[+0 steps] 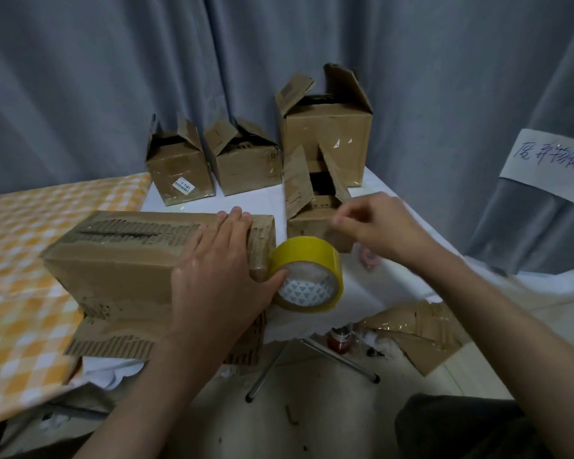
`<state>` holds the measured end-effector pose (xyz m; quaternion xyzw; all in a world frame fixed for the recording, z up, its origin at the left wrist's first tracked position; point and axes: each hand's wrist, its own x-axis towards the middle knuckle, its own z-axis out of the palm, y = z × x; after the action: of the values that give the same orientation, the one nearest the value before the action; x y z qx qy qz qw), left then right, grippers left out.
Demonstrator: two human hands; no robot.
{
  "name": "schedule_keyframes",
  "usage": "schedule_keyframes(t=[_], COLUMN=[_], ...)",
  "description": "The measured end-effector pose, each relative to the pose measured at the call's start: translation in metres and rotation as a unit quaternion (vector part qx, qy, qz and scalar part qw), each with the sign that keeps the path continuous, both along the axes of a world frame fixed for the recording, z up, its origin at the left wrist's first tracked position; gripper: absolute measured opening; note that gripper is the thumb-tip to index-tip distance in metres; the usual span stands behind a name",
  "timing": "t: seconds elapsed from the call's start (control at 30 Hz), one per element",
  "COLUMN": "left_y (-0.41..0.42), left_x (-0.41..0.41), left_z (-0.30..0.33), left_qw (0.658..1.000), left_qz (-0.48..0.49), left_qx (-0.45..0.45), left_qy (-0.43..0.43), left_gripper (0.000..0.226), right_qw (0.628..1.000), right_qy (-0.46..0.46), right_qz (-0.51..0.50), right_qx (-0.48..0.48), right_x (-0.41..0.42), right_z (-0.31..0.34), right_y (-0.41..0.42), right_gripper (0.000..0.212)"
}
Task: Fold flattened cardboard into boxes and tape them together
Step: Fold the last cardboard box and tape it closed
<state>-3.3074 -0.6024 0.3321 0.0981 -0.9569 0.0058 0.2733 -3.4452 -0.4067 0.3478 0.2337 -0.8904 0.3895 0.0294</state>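
A long worn cardboard box (120, 256) lies on its side on the white table (371, 293). My left hand (216, 270) presses flat on its top near the right end, fingers spread, and the thumb touches the yellow tape roll (307, 274). The roll stands on edge against the box's right end. My right hand (375, 226) hovers above and right of the roll with its fingertips pinched together. It is blurred, and I see nothing between the fingers.
Three folded boxes with open top flaps stand at the back: two small ones (179, 167) (246, 160) and a tall one (325, 134). Another open box (315, 210) sits beneath my right hand. Torn cardboard (418, 329) lies on the floor. A checked cloth (20, 260) covers the left.
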Motion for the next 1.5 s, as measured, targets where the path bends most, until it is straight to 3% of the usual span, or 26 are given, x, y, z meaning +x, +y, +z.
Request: schedule_keyframes(t=[0.07,0.17,0.43,0.5,0.63,0.73,0.93,1.2,1.37,1.5], left_y=[0.0,0.0,0.0,0.002,0.001,0.003,0.009,0.003,-0.005,0.0], left_x=[0.0,0.0,0.006,0.006,-0.01,-0.021,-0.029,-0.033,-0.035,-0.034], left_z=[-0.001,-0.002,0.005,0.012,0.031,0.034,0.032,0.033,0.038,0.051], left_qw=[1.0,1.0,0.999,0.999,0.994,0.994,0.995,0.985,0.978,0.967], left_qz=[-0.004,-0.01,-0.014,0.003,0.005,0.027,0.047,0.021,-0.045,-0.136], left_qx=[0.004,0.013,0.027,0.045,0.106,0.088,0.062,0.125,0.16,0.212], left_qy=[0.008,0.012,-0.02,-0.029,-0.014,-0.054,-0.063,-0.113,-0.125,-0.031], left_gripper=[0.089,0.088,0.103,0.1,0.057,0.041,0.037,0.038,0.059,0.027], right_qw=[0.988,0.968,0.946,0.946,0.951,0.953,0.953,0.951,0.938,0.934], right_qy=[-0.107,-0.195,-0.274,-0.279,-0.269,-0.263,-0.258,-0.268,-0.27,-0.241], right_qz=[0.09,0.154,0.158,0.152,0.14,0.138,0.139,0.085,0.108,0.136], right_qx=[-0.069,-0.042,-0.061,-0.065,-0.062,-0.064,-0.073,-0.127,-0.185,-0.227], right_x=[0.015,0.018,0.012,0.013,0.017,0.018,0.017,0.02,0.024,0.027], right_z=[0.003,0.008,0.012,0.011,0.01,0.01,0.006,0.008,0.008,0.01], right_y=[-0.023,-0.043,-0.046,-0.046,-0.047,-0.046,-0.041,-0.003,0.001,-0.001], right_gripper=[0.015,0.017,0.012,0.011,0.006,0.006,0.006,0.008,0.01,0.011])
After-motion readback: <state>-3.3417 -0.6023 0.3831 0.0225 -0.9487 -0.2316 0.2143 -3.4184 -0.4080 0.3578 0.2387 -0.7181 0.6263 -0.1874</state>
